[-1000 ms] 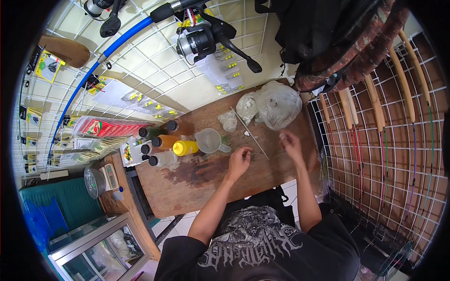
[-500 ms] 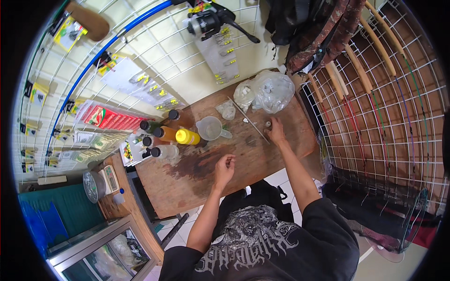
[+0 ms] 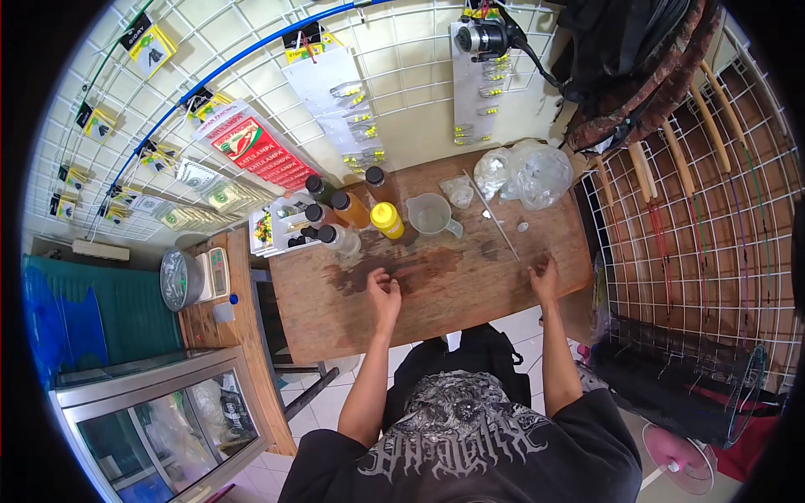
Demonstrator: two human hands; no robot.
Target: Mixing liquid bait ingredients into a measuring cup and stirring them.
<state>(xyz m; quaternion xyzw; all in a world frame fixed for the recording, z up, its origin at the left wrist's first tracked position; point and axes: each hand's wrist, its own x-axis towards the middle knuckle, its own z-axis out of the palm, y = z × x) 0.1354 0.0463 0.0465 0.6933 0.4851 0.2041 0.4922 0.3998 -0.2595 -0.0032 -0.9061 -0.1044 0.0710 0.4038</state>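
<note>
Above the dark wet patch on the wooden table [image 3: 537,260], my left hand [image 3: 385,295] has its fingers loosely bent and apart, with nothing seen in it. Near the table's right front part is my right hand [image 3: 544,281], its thumb and fingers apart and holding nothing visible. A thin pale stick [image 3: 492,216] lies slantwise, its near end just left of the right hand's fingertips. Beyond that hand sits a small white round piece [image 3: 522,226]. Left of the stick stand a clear measuring jug [image 3: 429,215] with a handle and a yellow bottle [image 3: 387,220].
Several dark-capped bottles [image 3: 350,210] cluster at the table's left. Clear plastic bags [image 3: 537,176] lie at the back right, with a smaller bag [image 3: 457,192] beside them. Kitchen scales [image 3: 215,272] stand on a side bench. Rods hang on the wire grid [image 3: 696,251] at right.
My right hand has drawn back from the small white round piece, which stays on the table. My left hand's fingers have spread slightly. The whole view has shifted.
</note>
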